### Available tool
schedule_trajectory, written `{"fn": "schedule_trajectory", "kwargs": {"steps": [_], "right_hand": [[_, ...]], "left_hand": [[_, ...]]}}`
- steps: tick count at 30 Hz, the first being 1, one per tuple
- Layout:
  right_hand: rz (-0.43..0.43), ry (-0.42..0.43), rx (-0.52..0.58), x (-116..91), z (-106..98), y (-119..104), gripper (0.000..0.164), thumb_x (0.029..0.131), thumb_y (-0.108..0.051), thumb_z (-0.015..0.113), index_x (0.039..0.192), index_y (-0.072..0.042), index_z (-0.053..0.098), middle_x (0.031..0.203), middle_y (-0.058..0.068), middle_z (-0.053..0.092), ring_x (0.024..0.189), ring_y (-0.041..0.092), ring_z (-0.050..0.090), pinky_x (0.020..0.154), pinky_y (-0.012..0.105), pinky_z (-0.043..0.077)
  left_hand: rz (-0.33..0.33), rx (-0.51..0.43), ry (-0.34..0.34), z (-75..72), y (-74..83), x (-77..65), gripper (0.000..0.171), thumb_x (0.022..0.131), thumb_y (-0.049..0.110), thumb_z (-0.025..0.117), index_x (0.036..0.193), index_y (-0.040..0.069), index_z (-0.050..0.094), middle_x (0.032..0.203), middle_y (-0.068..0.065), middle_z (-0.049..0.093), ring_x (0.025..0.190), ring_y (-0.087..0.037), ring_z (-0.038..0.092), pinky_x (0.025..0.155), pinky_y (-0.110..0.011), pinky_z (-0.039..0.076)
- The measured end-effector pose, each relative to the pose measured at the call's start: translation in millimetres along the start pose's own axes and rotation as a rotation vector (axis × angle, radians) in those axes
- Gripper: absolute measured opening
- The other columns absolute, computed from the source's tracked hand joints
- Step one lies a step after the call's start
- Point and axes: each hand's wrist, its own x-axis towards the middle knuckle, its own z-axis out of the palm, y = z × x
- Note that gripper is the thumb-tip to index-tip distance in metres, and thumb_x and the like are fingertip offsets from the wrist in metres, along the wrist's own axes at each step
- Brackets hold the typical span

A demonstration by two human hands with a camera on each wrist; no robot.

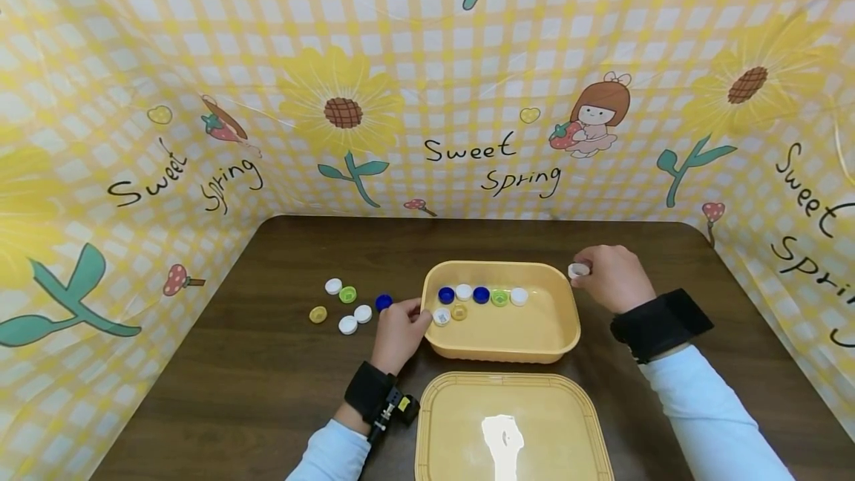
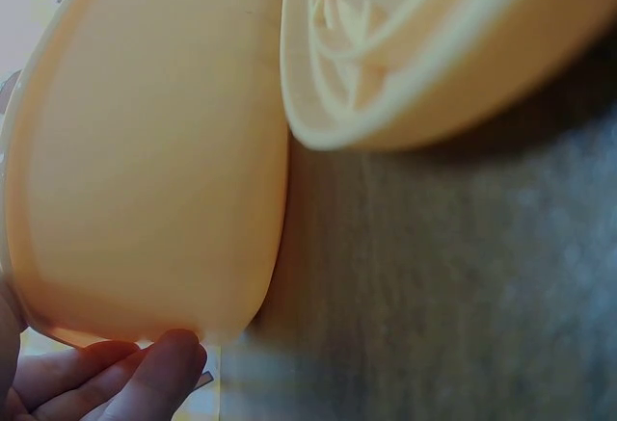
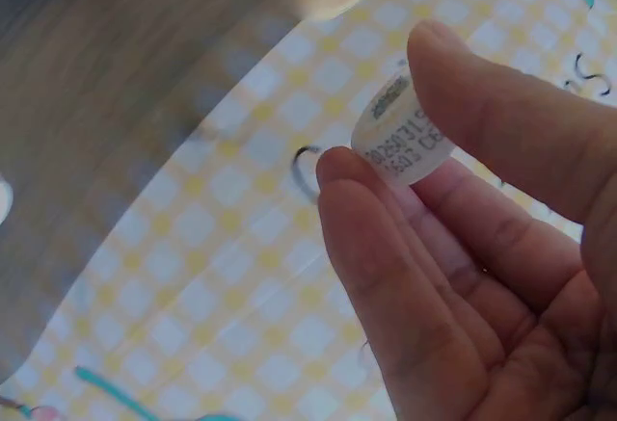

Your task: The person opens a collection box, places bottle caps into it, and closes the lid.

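Observation:
My right hand [image 1: 611, 277] pinches a white bottle cap [image 1: 578, 270] between thumb and fingertips, just past the right rim of a yellow plastic box [image 1: 501, 349]. Dark printed characters show on this cap in the right wrist view. At the box's left end, my left hand [image 1: 401, 332] grips the wall, thumb at the rim and fingers along the outside. Inside the box, a back row holds blue, white and green caps [image 1: 499, 298]. A white cap [image 1: 441, 316] and a yellow cap [image 1: 459, 312] lie in front of that row.
Left of the box, several loose caps lie on the dark wooden table [image 1: 220, 377]: white, green, yellow and a blue cap [image 1: 384, 302] near my left hand. A yellow lid [image 1: 454, 429] lies in front of the box. Checked cloth [image 1: 414, 36] surrounds the table's back and sides.

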Motion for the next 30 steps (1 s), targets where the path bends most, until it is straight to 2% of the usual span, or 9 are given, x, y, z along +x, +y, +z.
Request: {"fn": "schedule_trajectory", "kwargs": {"steps": [11,20,25,30], "right_hand": [[-0.152,-0.048,0.012,19,19,-42,0.014,0.074,0.001,0.077,0.088,-0.001,0.073,0.083,0.011,0.068,0.074,0.025,0.06,0.07,0.044,0.048],[-0.162,-0.207,-0.029,33,39,-71,0.027,0.075,-0.003,0.079,0.101,0.002,0.072,0.098,0.015,0.068,0.091,0.031,0.064,0.082,0.044,0.05],[-0.209,-0.259,-0.069,40,53,-83,0.029,0.074,-0.003,0.08,0.102,0.001,0.073,0.099,0.014,0.07,0.09,0.029,0.064,0.081,0.042,0.051],[-0.229,-0.317,-0.087,47,67,-93,0.027,0.069,-0.005,0.084,0.095,-0.003,0.075,0.095,0.009,0.07,0.085,0.025,0.064,0.077,0.039,0.052]], "left_hand": [[0.005,-0.001,-0.002,-1.3,0.0,0.3,0.029,0.087,0.008,0.061,0.112,-0.004,0.07,0.084,-0.006,0.07,0.067,-0.011,0.061,0.06,-0.026,0.052],[0.015,-0.001,-0.003,-2.4,0.0,0.5,0.028,0.088,0.008,0.062,0.111,-0.004,0.071,0.084,-0.006,0.071,0.067,-0.01,0.061,0.061,-0.026,0.052],[0.011,-0.001,-0.009,-2.0,-0.8,0.1,0.029,0.087,0.009,0.061,0.111,-0.004,0.071,0.082,-0.006,0.07,0.066,-0.01,0.06,0.06,-0.025,0.051],[0.02,0.001,-0.005,-2.8,-0.1,0.3,0.029,0.087,0.009,0.061,0.11,-0.004,0.071,0.082,-0.006,0.07,0.066,-0.01,0.06,0.059,-0.026,0.051]]}}
